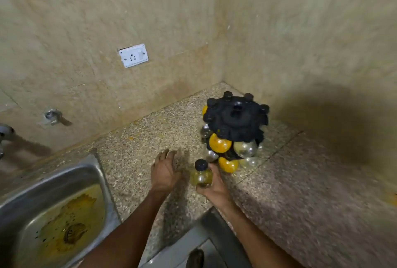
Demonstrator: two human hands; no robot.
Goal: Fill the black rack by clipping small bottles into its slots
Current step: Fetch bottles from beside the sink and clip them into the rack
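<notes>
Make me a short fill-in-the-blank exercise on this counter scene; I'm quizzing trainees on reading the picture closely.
1. The small bottle with the black cap is held in the person's ____ hand.
2. The left hand is open and holds ____.
3. The black rack stands on the speckled counter near the ____ of the two walls.
4. The steel sink lies to the ____ of both hands.

Missing words: right; nothing; corner; left
</notes>
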